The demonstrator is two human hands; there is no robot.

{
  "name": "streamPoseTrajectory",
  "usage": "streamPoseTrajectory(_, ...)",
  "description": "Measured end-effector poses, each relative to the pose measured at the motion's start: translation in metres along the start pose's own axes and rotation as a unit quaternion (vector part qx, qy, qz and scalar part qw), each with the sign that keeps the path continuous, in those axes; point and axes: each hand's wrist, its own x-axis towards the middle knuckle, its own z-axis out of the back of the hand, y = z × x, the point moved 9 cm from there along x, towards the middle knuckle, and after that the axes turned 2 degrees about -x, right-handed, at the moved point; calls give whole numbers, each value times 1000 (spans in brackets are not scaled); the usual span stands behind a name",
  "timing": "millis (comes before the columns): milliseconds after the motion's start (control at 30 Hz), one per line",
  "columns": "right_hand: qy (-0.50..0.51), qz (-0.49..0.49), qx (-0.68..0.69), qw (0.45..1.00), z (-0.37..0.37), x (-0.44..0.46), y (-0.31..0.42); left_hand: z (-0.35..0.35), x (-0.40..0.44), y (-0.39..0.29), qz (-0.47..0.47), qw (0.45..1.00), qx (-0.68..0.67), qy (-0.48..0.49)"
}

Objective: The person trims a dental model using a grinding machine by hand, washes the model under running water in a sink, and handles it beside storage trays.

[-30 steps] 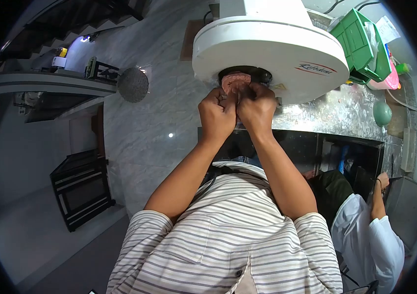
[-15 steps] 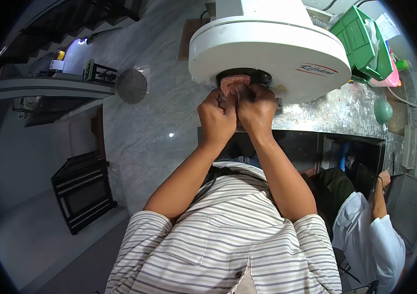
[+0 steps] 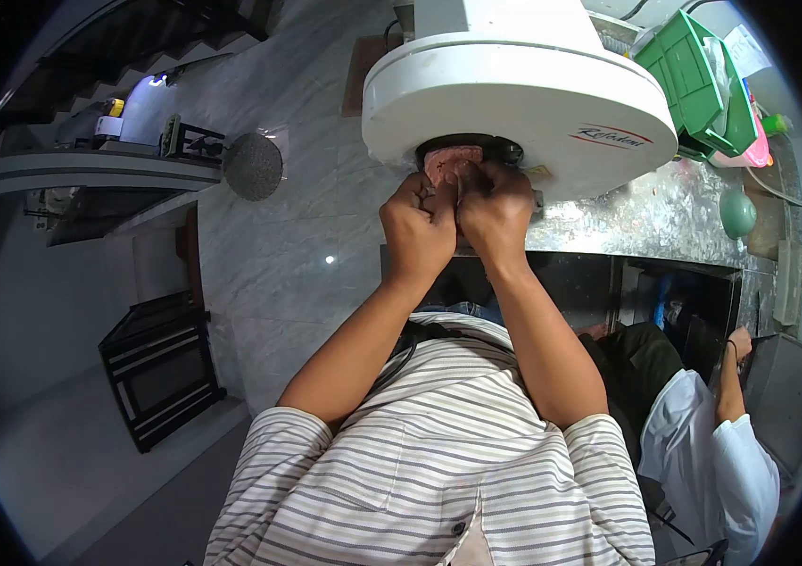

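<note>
Far left of the hands, a black metal frame (image 3: 160, 373) is seen near the wall. Nearer, a grey round object (image 3: 253, 166) is seen above the pale marbled floor (image 3: 288, 226); its type can't be told. Just left of the machine, a brown mat (image 3: 360, 80) is partly covered by the housing.

Left hand (image 3: 417, 229): fingers curled narrow, pink dental model (image 3: 451, 162) pinched at its lower left side. Right hand (image 3: 495, 212): fingers closed in on the model's lower right side, right beside the left hand; exact fingertip contact is hidden. Model is held between and just ahead of both hands, row of teeth along its far edge, at the dark opening (image 3: 508, 149) in the white machine (image 3: 514, 102). Depth into the opening can't be told.

Right of the hands, a shiny, mottled surface (image 3: 608, 219) is partly overhung by the machine. Beyond it to the right, green bins (image 3: 693, 85) are set close together, with a pink item (image 3: 755, 151) beside them. A green ball-shaped object (image 3: 736, 216) is seen nearer the surface's right end. Lower right, a co-worker's hand (image 3: 740, 345) is seen, dark band at the wrist, white sleeve (image 3: 745, 472) below.
</note>
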Motion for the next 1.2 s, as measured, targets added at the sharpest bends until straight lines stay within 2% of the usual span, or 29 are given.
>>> streamPoseTrajectory(133, -3, 33, -21, 999, 1, 1, 5, 0, -1, -1, 23, 1000, 7, 8)
streamPoseTrajectory(367, 1, -14, 0, 1000, -1, 1, -2, -1, 2, -4, -10, 1000, 1, -13)
streamPoseTrajectory(500, 13, -57, 6, 998, -1, -1, -4, -1, 3, -5, 9, 1000, 11, -6)
streamPoseTrajectory(600, 11, -63, 22, 998, 0, -3, -4, -3, 4, -9, -10, 1000, 26, 2)
streamPoseTrajectory(667, 7, -69, 25, 997, 1, -4, -5, -6, 4, -5, 23, 1000, -11, 12)
streamPoseTrajectory(900, -10, -95, 50, 994, 6, -6, -3, -10, 6, -2, 32, 999, -13, 30)
streamPoseTrajectory(967, -16, -86, 50, 995, 7, -7, -2, -9, 7, -8, -10, 1000, -7, 14)
streamPoseTrajectory(1200, -29, -79, 60, 995, 11, -8, -1, -11, 8, -8, 14, 1000, -20, 20)
